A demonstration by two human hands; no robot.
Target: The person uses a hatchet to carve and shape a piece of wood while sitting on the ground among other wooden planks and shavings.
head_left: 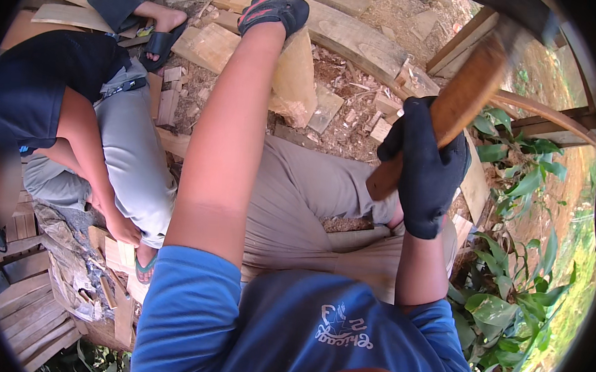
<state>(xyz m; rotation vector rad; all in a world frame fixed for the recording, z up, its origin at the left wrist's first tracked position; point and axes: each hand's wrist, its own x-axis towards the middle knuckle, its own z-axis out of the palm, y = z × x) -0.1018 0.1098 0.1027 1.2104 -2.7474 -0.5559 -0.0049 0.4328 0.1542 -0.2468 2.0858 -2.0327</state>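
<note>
the two hands are apart, each in a dark glove. the right hand (425,170) is wrapped tight around the wood handle (456,110) of a tool (478,78). the tool's dark head (526,19) is up high at the top right, and it is blurry. the left hand (274,15) is far out in front, at the far end of a block (295,80). its fingers are mostly hidden, so i can't tell if they close on the block. the block is just right of the left arm (226,134), past the tan pants (304,193), and its near end looks rough. long planks (348,35) lie past it, and chips (365,88) are spread near it. the person has a blue shirt (275,328). on the left, a co-worker (31,81) in a dark top and gray pants (127,128) bends over. the co-worker's hand (126,230) is down by a small pale piece of wood (120,253), next to a foot (146,255) in a sandal. at the top left, another person's foot (168,21) is in a dark sandal (158,46). more strips (27,313) of wood lie at the bottom left. green plants (502,301) grow on the right side
</note>
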